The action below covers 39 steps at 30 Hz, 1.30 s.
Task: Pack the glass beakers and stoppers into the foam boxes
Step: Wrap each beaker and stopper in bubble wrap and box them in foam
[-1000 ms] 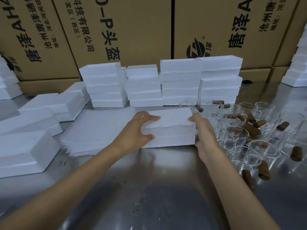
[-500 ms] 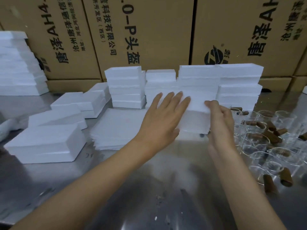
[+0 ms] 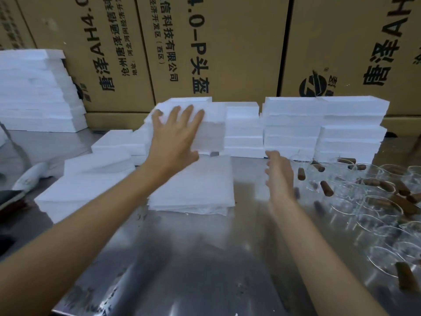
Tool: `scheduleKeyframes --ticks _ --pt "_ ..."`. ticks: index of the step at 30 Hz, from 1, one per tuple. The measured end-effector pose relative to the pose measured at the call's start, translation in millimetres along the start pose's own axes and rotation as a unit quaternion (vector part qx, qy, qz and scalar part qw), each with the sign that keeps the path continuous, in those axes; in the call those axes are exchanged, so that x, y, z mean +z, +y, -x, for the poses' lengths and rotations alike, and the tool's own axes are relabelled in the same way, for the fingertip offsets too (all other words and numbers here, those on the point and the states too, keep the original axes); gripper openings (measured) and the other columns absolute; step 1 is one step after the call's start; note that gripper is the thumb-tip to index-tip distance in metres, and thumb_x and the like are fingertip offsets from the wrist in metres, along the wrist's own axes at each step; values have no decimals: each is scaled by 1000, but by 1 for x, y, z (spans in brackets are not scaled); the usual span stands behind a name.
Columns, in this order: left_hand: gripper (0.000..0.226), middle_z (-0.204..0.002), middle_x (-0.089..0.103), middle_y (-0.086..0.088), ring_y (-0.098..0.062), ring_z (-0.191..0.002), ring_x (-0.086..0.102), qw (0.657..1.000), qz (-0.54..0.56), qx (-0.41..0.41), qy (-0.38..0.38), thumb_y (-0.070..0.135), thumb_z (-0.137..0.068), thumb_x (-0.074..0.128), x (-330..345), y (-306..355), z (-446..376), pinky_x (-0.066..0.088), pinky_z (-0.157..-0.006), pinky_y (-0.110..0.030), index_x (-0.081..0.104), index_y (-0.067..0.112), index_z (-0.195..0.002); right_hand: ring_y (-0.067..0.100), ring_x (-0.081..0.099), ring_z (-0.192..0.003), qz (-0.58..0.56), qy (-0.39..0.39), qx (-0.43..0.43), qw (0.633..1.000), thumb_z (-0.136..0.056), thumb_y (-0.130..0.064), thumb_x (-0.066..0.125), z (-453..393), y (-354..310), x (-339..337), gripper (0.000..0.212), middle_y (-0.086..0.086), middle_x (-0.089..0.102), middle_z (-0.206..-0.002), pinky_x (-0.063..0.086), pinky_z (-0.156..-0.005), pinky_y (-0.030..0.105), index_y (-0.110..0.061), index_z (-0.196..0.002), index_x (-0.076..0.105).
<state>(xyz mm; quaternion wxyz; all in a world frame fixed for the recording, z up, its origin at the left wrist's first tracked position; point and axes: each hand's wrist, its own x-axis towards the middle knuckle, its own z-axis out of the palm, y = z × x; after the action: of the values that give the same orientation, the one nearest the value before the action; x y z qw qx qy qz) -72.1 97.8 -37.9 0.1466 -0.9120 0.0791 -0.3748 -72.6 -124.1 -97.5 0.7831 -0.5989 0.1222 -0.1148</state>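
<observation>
My left hand (image 3: 175, 137) holds a white foam box (image 3: 211, 133) up off the table, fingers spread flat on its top and thumb under its near edge. The box hangs in front of the back foam stacks, above a pile of thin foam sheets (image 3: 193, 190). My right hand (image 3: 279, 176) hovers apart from the box with loosely curled fingers and holds nothing. To its right stand several clear glass beakers (image 3: 376, 201) with brown stoppers (image 3: 327, 188) lying among them, some inside the beakers.
Stacks of foam boxes (image 3: 319, 126) line the back of the steel table (image 3: 205, 258), in front of large cardboard cartons (image 3: 227, 53). More foam boxes (image 3: 86, 183) lie at the left, and a tall stack (image 3: 34, 92) stands at the far left.
The foam box was lifted from the table by both hands and carried up and left. My right hand has let go of it and dropped back toward the beakers.
</observation>
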Motion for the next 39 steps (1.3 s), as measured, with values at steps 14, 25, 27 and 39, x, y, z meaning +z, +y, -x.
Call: scheduleKeyframes --ticks 14,25,27,39 --pt "90 -134 46 -11 -36 -125 40 968 -139 -138 -155 25 -63 84 115 -166 -34 30 -102 -62 34 13 -137 12 48 -112 298 65 -113 946 -90 -37 54 -40 77 -17 21 -15 56 -119 43 -101 45 -37 -111 51" --pt "85 -156 16 -22 -38 -146 10 940 58 -235 -241 -7 -84 61 156 -175 -38 32 -111 -57 15 8 -154 10 50 -97 283 77 -103 950 -92 -33 49 -43 78 -16 17 -11 56 -112 42 -101 42 -35 -108 56" --pt "93 -162 3 -21 -40 -149 1 935 39 -248 -251 -2 -85 62 151 -169 -39 24 -117 -53 4 9 -157 11 50 -98 284 74 -99 951 -92 -33 49 -43 77 -15 17 -14 55 -108 42 -102 44 -35 -107 56" --pt "44 -128 46 -15 -34 -117 44 973 206 -67 -81 15 -89 60 117 -21 -84 41 -95 -45 47 10 -131 19 58 -101 258 80 -81 959 -92 -27 48 -44 71 -16 14 -16 58 -96 46 -95 41 -29 -104 55"
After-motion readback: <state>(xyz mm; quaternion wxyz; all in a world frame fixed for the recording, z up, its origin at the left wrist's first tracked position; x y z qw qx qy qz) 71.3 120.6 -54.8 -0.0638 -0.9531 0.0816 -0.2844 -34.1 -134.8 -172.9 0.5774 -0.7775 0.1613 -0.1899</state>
